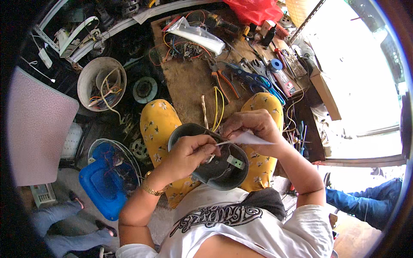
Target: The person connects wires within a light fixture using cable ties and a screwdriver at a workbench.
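Note:
In my lap rests a dark grey oval housing [219, 174] with a small pale green board [236, 161] inside and yellow wires [218, 103] behind it. My left hand [193, 155], closed over the housing, pinches a thin white wire [221, 143]. My right hand [254, 129] is closed at the housing's upper right, its fingertips pinched near the other end of that wire, with a translucent white strip [254, 138] under its fingers. Exactly what each fingertip grips is small and partly hidden.
A wooden board [183, 94] ahead holds pliers [221, 81], scissors [254, 79] and wires. A bucket [101, 64] and blue plastic trays [101, 189] lie left. Other people's legs show at lower left [69, 228] and lower right [365, 202]. A bright opening [361, 86] is right.

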Action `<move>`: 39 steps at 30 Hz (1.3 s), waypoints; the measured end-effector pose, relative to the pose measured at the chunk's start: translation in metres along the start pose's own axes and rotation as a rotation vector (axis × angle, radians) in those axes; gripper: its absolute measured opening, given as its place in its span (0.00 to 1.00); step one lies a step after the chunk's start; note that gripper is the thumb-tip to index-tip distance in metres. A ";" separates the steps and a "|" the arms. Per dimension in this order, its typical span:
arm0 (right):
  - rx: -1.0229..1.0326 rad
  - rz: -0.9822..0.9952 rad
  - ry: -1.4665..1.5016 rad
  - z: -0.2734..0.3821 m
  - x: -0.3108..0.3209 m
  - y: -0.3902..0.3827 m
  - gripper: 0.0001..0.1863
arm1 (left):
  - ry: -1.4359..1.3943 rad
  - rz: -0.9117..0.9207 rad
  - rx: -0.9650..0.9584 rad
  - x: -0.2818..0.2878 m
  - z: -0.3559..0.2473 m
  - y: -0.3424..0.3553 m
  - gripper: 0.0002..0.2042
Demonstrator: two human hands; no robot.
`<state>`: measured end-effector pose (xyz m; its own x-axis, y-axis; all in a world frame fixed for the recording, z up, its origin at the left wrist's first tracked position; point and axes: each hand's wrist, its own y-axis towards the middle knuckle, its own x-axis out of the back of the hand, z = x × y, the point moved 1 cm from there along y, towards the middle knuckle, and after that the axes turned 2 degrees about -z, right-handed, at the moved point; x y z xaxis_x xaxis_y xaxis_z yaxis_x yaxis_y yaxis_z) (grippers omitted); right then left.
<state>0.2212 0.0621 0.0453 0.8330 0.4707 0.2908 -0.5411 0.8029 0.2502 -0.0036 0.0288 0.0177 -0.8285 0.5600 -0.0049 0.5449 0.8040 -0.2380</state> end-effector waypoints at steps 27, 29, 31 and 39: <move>0.048 0.390 -0.334 -0.026 -0.023 0.007 0.10 | 1.159 -0.419 -0.236 0.009 0.037 -0.043 0.08; 0.028 0.354 -0.332 -0.027 -0.019 0.004 0.09 | 1.359 -0.466 -0.299 0.004 0.042 -0.051 0.06; 0.009 0.326 -0.328 -0.031 -0.020 0.002 0.09 | 1.372 -0.490 -0.242 -0.001 0.048 -0.050 0.05; 0.028 0.210 -0.570 -0.028 -0.041 -0.014 0.06 | 1.246 -0.488 -0.025 -0.011 0.027 -0.038 0.02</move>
<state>0.1981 0.0419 0.0041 0.5186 0.3420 0.7837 -0.6965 0.7006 0.1552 -0.0189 -0.0130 0.0007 -0.2754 0.0131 0.9613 0.2425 0.9685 0.0563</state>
